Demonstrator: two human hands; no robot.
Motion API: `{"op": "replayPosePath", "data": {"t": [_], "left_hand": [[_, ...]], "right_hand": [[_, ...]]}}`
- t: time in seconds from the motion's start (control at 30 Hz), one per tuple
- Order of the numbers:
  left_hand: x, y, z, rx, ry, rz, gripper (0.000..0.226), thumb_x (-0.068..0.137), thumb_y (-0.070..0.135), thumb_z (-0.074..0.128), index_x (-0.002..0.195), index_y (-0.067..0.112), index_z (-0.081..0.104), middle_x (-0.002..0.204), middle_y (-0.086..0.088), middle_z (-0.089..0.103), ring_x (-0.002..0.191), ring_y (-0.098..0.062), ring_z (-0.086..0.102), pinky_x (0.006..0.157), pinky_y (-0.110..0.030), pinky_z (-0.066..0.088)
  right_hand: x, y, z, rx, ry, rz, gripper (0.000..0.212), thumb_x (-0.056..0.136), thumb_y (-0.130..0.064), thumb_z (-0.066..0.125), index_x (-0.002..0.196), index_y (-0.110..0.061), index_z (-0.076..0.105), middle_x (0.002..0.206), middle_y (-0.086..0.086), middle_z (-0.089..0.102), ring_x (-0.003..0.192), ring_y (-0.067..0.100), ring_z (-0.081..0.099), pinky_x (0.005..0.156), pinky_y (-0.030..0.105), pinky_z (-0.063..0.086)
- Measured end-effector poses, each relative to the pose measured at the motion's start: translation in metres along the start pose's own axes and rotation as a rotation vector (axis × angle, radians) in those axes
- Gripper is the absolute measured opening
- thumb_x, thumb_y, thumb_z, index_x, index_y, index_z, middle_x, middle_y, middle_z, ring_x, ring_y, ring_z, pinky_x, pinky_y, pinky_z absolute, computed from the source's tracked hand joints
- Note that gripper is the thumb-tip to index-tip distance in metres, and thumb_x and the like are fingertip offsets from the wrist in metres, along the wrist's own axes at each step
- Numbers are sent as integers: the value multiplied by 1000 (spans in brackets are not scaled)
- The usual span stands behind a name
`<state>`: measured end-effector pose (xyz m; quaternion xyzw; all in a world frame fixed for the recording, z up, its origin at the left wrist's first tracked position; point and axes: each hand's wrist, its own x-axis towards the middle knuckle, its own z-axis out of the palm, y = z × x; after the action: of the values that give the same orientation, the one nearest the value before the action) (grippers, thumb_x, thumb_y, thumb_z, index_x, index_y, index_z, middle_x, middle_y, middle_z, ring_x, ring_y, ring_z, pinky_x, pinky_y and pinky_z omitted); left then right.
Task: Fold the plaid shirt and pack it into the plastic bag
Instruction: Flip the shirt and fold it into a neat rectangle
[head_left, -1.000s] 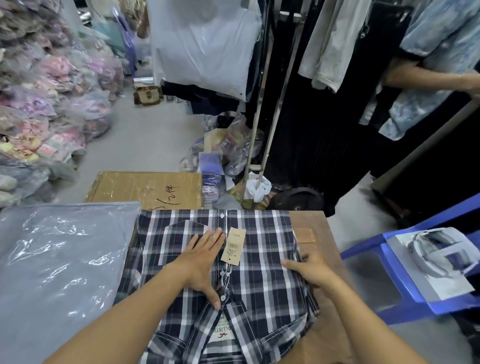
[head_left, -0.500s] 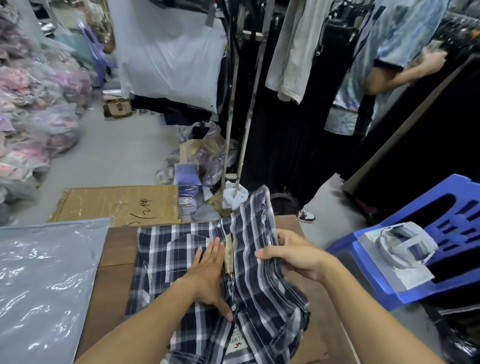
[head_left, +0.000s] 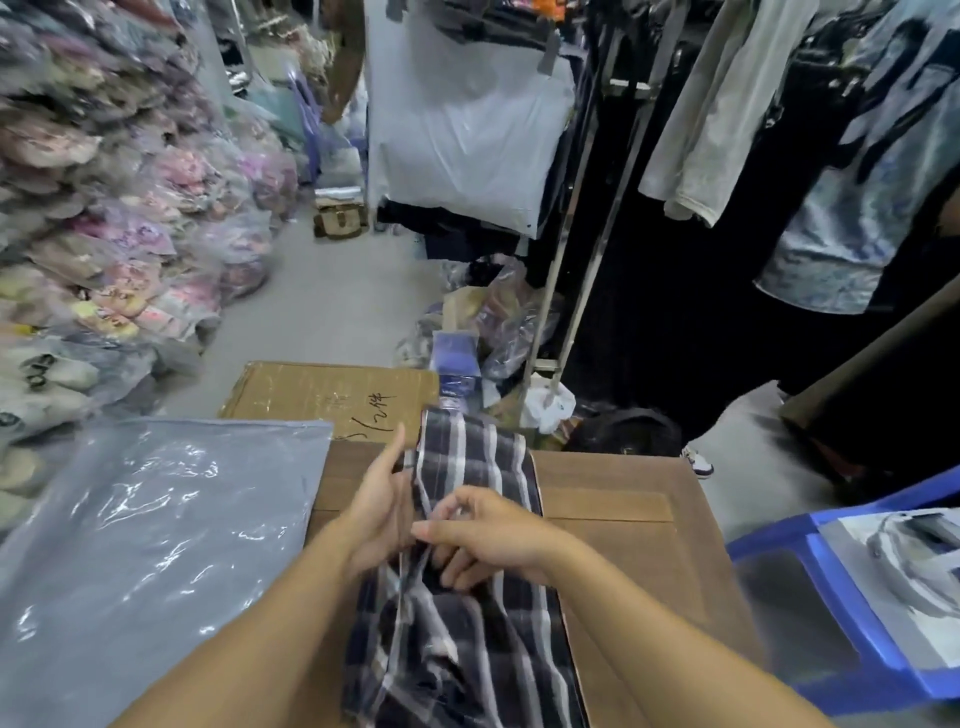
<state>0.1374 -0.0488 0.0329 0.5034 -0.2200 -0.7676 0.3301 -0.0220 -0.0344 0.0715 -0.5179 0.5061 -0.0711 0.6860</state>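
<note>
The dark blue and white plaid shirt (head_left: 470, 613) lies folded into a narrow lengthwise strip on the brown wooden table (head_left: 639, 525). My left hand (head_left: 376, 512) stands edge-on against the strip's left side, fingers straight, pressing the fold. My right hand (head_left: 485, 535) rests on top of the strip and pinches a fold of the fabric between thumb and fingers. The clear plastic bag (head_left: 140, 551) lies flat to the left of the shirt, partly over the table's left edge.
A cardboard box (head_left: 322, 397) sits just beyond the table. A blue plastic chair (head_left: 841, 613) with papers stands at the right. Clothes racks and a person in a blue shirt (head_left: 852, 218) are behind; bagged garments (head_left: 119, 218) pile up at left.
My right hand has folded the shirt's right half over to the left, turning the wide shirt into a narrow strip. My left hand turned from flat on the front to edge-on at the left side.
</note>
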Motion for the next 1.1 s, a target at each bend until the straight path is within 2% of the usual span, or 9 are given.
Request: {"op": "replayPosePath", "data": {"t": [0.1,0.23,0.33,0.47,0.63,0.73,0.83,0.9,1.1], "left_hand": [[-5,-5,-9,130,120,-5,77,66,74,69,126,27,62,128,7,56,129,-29,52,113,-50,34],[7,-17,-26,192,259,-23,43,77,34,79,112,11,69,101,-12,78,97,-30,73,92,-52,55],[13,-20,-27,162,315,-14,23,91,22,67,111,11,68,100,-13,77,92,-30,74,85,-50,58],[25,-24,-28,300,443,52,20,94,23,62,112,17,58,109,-7,70,99,-26,67,90,-48,55],[31,-26,-24,659,690,193,34,90,15,61,120,13,46,107,-4,60,84,-16,58,71,-32,50],[34,-35,-18,1265,857,507,50,88,17,63,133,11,43,134,-9,48,118,-25,49,96,-37,46],[50,-43,-18,1697,616,753,43,98,30,48,137,13,49,149,-11,43,140,-30,36,120,-44,23],[61,-46,-23,1859,483,702,54,101,40,31,146,13,42,157,-12,35,147,-34,25,122,-47,9],[75,-54,-46,1860,410,577,66,97,56,17,155,26,15,165,-8,9,152,-32,-1,118,-53,-2]], "right_hand": [[14,2,6,-11,0,-26,31,92,-34,69,112,-13,59,97,10,70,77,18,72,67,28,58],[30,18,-14,-291,390,-130,6,91,-33,65,89,-27,64,89,-3,70,80,12,68,80,39,60],[33,38,-28,-637,611,-158,12,93,-36,63,102,-29,61,115,-9,57,111,13,50,95,36,49],[37,68,-32,-687,539,-81,56,94,-45,59,144,-30,40,157,-3,21,147,19,14,120,45,27],[48,92,-20,-779,467,-73,67,101,-50,40,158,-23,16,167,-3,-5,153,20,-7,125,45,12],[50,93,-17,-982,452,-49,64,103,-50,30,158,-19,15,168,2,0,154,23,-5,124,44,10],[54,88,-20,-1057,522,-104,60,102,-50,31,153,-17,30,165,7,14,152,26,8,122,46,17],[62,86,-24,-1066,610,-210,57,102,-48,30,148,-15,38,163,10,21,151,28,14,122,48,21],[100,82,-36,-1232,524,-273,64,103,-48,17,159,-21,1,168,6,-8,153,21,-16,124,46,-1]]}}
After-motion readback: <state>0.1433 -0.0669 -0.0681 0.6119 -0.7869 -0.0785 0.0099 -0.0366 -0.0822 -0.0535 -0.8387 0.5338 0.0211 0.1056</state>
